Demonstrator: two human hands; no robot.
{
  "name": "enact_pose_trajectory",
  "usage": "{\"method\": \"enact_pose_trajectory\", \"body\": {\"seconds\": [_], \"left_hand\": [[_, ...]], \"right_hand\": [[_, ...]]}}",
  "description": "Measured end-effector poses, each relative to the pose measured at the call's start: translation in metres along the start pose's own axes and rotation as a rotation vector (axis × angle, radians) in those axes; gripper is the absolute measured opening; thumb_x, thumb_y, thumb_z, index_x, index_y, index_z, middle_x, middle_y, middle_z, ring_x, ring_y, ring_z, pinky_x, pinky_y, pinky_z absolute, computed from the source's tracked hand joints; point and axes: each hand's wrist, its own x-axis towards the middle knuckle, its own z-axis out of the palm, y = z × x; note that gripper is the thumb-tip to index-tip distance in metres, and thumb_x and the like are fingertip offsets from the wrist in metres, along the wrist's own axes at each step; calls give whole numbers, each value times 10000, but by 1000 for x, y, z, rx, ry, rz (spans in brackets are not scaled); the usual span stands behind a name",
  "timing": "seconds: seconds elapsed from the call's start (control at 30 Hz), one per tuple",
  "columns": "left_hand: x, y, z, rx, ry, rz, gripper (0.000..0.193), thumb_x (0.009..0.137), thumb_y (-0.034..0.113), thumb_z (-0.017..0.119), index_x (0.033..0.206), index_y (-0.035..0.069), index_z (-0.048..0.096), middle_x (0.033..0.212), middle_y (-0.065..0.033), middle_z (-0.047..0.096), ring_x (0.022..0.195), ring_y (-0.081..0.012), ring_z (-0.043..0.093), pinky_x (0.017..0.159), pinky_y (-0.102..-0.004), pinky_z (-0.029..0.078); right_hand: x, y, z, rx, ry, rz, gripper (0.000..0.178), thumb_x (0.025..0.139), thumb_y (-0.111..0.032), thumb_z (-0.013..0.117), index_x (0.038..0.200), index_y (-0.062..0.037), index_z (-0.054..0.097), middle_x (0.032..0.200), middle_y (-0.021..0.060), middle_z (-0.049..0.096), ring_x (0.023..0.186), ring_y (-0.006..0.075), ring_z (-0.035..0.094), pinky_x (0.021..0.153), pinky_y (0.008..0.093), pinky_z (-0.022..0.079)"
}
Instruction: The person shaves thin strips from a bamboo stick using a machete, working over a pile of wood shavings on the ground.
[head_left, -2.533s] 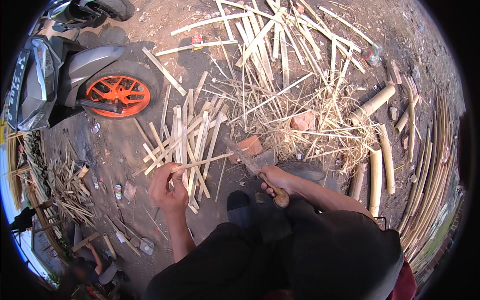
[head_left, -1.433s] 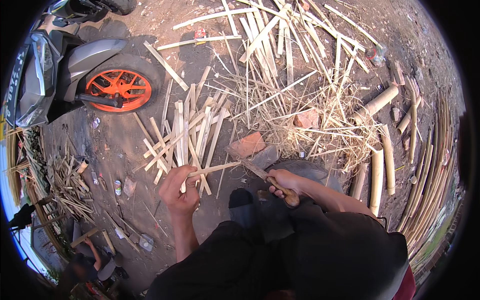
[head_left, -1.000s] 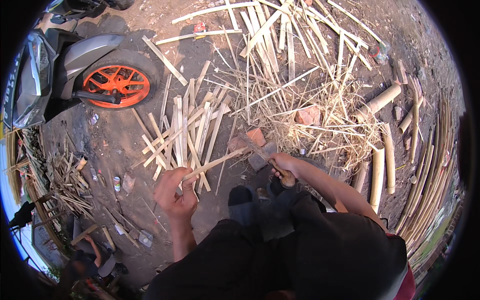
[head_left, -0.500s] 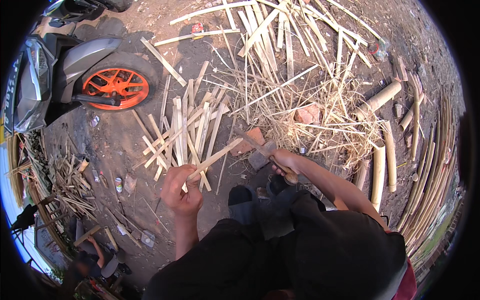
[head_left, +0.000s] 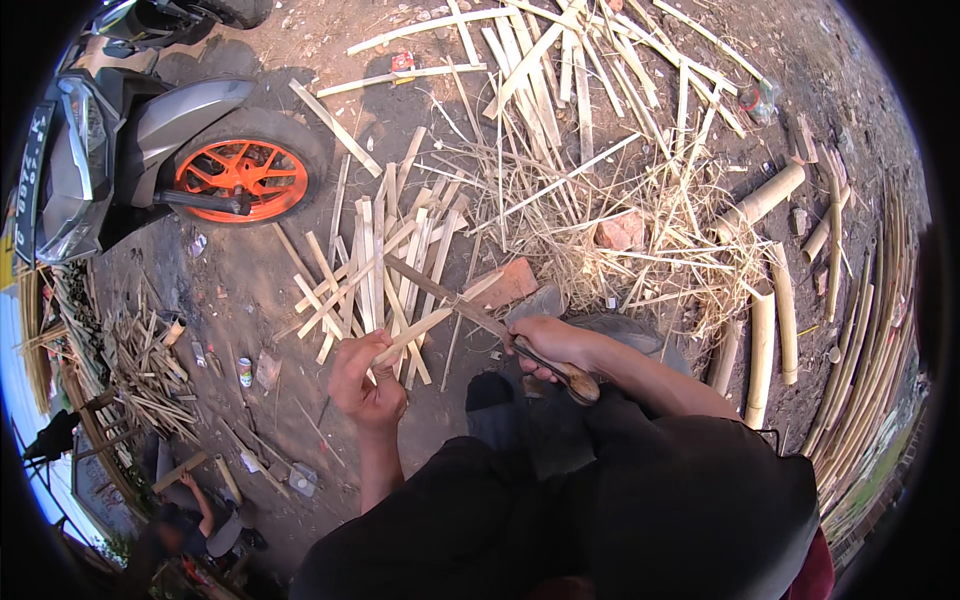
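Observation:
In my left hand [head_left: 364, 388] a short split bamboo strip [head_left: 415, 335] is pinched between thumb and fingers, its free end pointing up and to the right. My right hand [head_left: 552, 345] grips a machete [head_left: 422, 281], whose curved wooden handle end [head_left: 577, 382] sticks out behind the fist. The long dark blade slants up and left, crossing at the strip's far end; whether the edge bites into it I cannot tell. Beyond my hands lies a pile of cut bamboo strips [head_left: 378, 262]. A reddish brick [head_left: 503, 284] is on the ground behind the blade.
Fibrous shavings [head_left: 640, 255] and long bamboo slats [head_left: 530, 75] spread over the dirt ahead. Bamboo poles [head_left: 762, 355] lie to the right. A motorcycle [head_left: 150, 150] with an orange wheel stands at the left. Another person [head_left: 185, 525] is at the lower left.
My right hand has shifted left, and the machete blade has swung from beyond the strip's tip to lie across it. The left hand has barely moved, still holding the strip.

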Motion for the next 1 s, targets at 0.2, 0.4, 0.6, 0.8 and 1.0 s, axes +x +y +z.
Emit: {"method": "enact_pose_trajectory", "body": {"seconds": [0.2,0.4,0.6,0.8,1.0], "left_hand": [[6,2,1,43,2,46,162,897,37,734,1028,20,640,955,-148,651,837,-266,650,724,-355,531],[3,6,4,27,-8,50,165,924,64,718,1065,31,639,952,-140,624,817,-253,629,698,-337,518],[6,4,-4,32,-48,51,139,957,73,686,1072,15,634,963,-139,601,834,-240,644,700,-327,548],[-2,4,-3,-36,37,-25,136,942,57,700,1059,9,648,962,-153,619,830,-252,665,710,-334,579],[-2,2,-6,-57,33,-41,134,938,26,692,1059,2,642,967,-153,612,830,-247,664,709,-335,595]], "right_hand": [[62,42,-58,-55,353,2,369,1069,-320,337,1023,-13,536,673,72,527,452,141,492,395,327,435],[31,36,-11,-178,313,-40,376,1073,-320,347,1055,11,525,719,91,560,478,160,537,408,344,466],[18,45,-22,-4,247,51,319,1062,-307,373,1055,-23,518,728,79,566,483,150,527,423,325,457],[23,41,3,52,213,105,303,1046,-308,360,1004,-48,509,690,54,550,471,139,497,419,327,431],[36,49,-11,210,187,153,296,1045,-312,349,986,-62,497,646,38,518,448,130,471,398,318,406]]}}
